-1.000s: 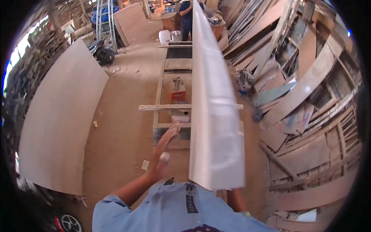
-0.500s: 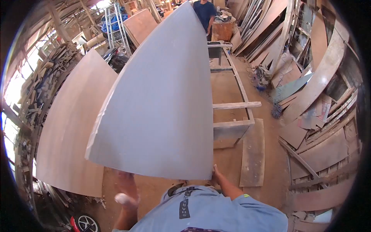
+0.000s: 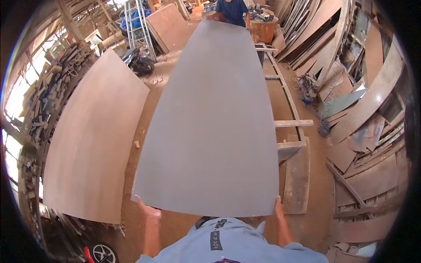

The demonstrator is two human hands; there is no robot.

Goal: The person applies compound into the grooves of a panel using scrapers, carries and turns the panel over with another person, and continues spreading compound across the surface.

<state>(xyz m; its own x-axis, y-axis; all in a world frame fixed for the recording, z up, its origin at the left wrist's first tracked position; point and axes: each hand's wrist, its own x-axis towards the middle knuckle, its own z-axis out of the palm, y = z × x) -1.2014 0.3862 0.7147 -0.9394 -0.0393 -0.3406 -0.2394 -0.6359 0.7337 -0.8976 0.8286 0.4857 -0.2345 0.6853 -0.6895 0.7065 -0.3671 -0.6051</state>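
Note:
A large grey sheet panel (image 3: 210, 118) stretches away from my body, lying roughly flat in the air. My left hand (image 3: 148, 209) grips its near left corner, thumb on top and fingers hidden below. At the near right corner my right hand (image 3: 279, 207) holds the edge, its fingers mostly beneath the sheet. A co-worker in a dark shirt (image 3: 232, 12) stands at the far end, with an arm at the panel's far edge. Under the panel's right side shows a wooden frame (image 3: 289, 123) with crossbars.
A brown plywood sheet (image 3: 92, 140) leans at the left before stacked wood offcuts (image 3: 44, 92). A ladder (image 3: 137, 28) and a motorcycle (image 3: 139, 63) stand farther back. Boards (image 3: 372, 184) lean along the right side. A loose board (image 3: 297, 184) lies on the floor by the frame.
The panel has gone from tilted to nearly level and shifted right, uncovering more floor at left. My left hand, formerly off the edge, now grips its corner. The co-worker shows at the far edge.

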